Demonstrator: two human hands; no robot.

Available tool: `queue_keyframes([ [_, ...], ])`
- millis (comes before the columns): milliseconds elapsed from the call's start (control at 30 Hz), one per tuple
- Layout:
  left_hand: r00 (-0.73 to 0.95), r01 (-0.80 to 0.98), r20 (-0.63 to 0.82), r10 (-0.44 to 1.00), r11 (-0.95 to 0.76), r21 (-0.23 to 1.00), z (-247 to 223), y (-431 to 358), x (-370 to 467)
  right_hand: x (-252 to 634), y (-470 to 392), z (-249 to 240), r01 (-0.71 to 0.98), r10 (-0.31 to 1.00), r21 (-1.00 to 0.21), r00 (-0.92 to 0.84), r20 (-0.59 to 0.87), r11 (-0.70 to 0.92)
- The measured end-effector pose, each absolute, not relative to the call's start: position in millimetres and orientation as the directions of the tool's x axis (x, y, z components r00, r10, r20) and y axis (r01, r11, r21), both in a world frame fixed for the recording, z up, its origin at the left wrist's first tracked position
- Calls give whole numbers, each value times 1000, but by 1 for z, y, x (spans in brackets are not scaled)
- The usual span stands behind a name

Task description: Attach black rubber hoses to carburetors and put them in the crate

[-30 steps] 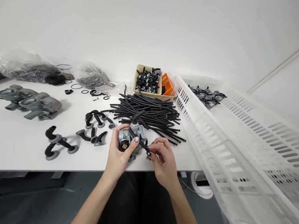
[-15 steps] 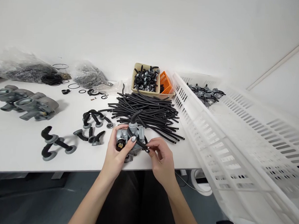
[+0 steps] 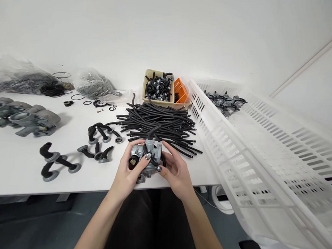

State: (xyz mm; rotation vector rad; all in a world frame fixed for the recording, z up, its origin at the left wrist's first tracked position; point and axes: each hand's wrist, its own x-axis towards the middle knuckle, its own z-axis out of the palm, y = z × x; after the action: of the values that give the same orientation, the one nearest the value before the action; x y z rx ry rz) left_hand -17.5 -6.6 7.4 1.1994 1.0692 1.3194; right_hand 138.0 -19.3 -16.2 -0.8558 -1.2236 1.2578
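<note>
A grey metal carburetor (image 3: 156, 153) is held between both hands near the table's front edge. On its top stands a cap with a bent black rubber boot (image 3: 154, 132). My left hand (image 3: 129, 170) is closed round the left side, its thumb lying across the front on a black hose. My right hand (image 3: 177, 171) wraps the right side, with its thumb low on the front by the hose. The fingers behind the carburetor are partly hidden. Just beyond the hands lies a heap of black rubber hoses (image 3: 160, 118).
Several caps with black boots (image 3: 53, 157) lie at left, near more carburetors (image 3: 34, 120). Behind are bags of metal parts (image 3: 93, 84), a cream bin (image 3: 145, 85) of caps and an orange basket (image 3: 181, 89). A white crate (image 3: 223, 141) holding carburetors stands at right.
My right hand has shifted from pinching the free end of the black hose to gripping the carburetor's right side. The hose is now tucked close to the body. The view has turned slightly.
</note>
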Motion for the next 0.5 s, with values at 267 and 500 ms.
queue_keyframes([
  [267,20,-113,94,995,-91,989,0,-4,-22,137,-18,-13,-229,987,-963,-41,157,144],
  [500,51,-584,-145,988,147,799,8,1,-23,139,-20,-12,-256,967,-935,-2,253,244],
])
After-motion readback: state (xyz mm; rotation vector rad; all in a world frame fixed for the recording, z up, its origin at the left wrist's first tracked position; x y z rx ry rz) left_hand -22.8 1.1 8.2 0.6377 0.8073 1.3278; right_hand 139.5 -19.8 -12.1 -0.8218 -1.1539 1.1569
